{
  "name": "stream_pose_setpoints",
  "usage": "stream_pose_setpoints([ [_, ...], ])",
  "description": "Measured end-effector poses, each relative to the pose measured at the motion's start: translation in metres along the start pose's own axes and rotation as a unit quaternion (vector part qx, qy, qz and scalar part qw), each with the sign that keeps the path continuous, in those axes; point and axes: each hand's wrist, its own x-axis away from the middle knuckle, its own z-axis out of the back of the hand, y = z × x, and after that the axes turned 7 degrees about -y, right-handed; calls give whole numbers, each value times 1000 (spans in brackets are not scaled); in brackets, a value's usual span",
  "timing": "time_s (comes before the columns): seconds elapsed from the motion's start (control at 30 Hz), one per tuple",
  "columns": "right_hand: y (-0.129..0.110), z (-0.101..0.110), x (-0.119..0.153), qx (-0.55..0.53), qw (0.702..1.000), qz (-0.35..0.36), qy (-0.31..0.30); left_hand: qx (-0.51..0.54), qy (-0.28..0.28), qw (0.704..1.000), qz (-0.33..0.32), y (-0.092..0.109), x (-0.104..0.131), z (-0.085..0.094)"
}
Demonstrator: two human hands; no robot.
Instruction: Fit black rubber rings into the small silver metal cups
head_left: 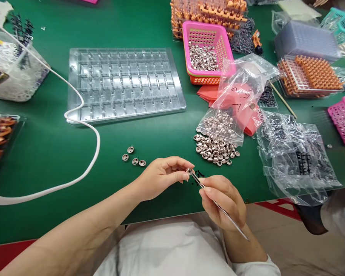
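Note:
Between the thumb and forefinger of my left hand (163,176) is a small silver metal cup-shaped part (189,171). My right hand (225,201) grips a pair of thin metal tweezers (225,215), their tips at the opening of that part; whether they hold anything there is too small to tell. Several tiny black pieces (198,177) lie on the green table just behind the tweezers. Beyond my hands is a heap of silver metal parts (215,149), some spilling from a clear plastic bag (232,103). To the left, several more loose silver parts (135,161) rest on the table.
A clear compartment tray (126,84) lies at the back. The pink basket (208,48) holds more silver parts. A white cable (89,165) curves across the left side. Bagged black parts (299,157) sit at right, near orange pieces (319,73). A plastic tub (25,76) stands far left.

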Motion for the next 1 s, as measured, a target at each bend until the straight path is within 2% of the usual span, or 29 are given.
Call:
stream_pose_setpoints([
  [0.17,-2,3,5,-23,999,-23,9,3,-12,1000,-8,-2,-1,2],
  [0.3,-5,7,6,-39,996,-39,69,17,-24,1000,-5,-2,-1,2],
  [0.37,-4,9,5,-27,995,-51,77,21,-29,999,3,-2,-1,2],
  [0.5,0,12,5,17,997,-70,15,29,-34,999,15,-1,1,1],
  [0.67,8,11,5,33,995,6,-94,32,-59,998,10,-1,4,-3],
  [1.0,18,15,15,105,978,89,-155,-9,-83,996,-18,-3,7,-7],
])
